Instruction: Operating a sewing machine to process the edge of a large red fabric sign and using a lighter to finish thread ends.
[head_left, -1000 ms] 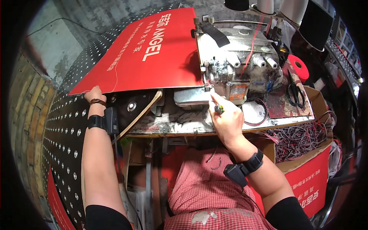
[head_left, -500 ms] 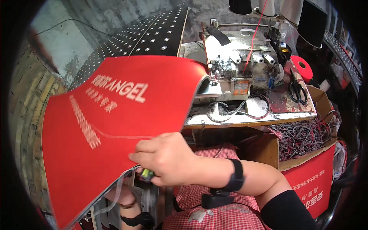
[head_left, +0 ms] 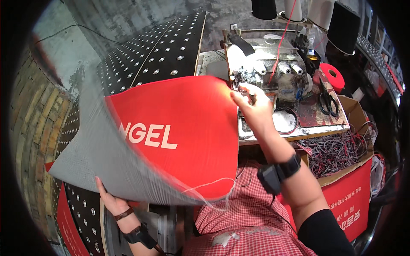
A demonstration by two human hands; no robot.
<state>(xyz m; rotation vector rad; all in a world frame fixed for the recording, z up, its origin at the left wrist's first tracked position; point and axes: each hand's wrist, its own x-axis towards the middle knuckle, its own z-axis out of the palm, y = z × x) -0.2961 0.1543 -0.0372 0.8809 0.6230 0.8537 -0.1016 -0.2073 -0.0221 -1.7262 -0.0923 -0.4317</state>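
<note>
A large red mat [head_left: 200,111] with white print and a grey underside [head_left: 87,166] spreads in front of me, its left part folded over. My left hand [head_left: 113,202] grips the lower left edge; the thumb lies on the grey side and the other fingers are mostly hidden. At the mat's far right corner, my right hand [head_left: 256,104] has its thumb and bent fingers closed at the edge, right beside the needle area of a sewing machine [head_left: 269,55]. A loose pale thread tail [head_left: 213,183] hangs over the near edge.
Black-handled scissors [head_left: 328,102] and a red roll [head_left: 332,77] lie right of the machine. Below, a cardboard box [head_left: 326,181] holds tangled trimmings [head_left: 337,153]. A black studded board [head_left: 158,55] stands behind the mat. Thread cones [head_left: 321,15] hang over the table.
My right hand has moved from the mat's near edge up to the machine. The mat's left part has folded over, exposing grey, and my left hand now shows at its lower left edge.
</note>
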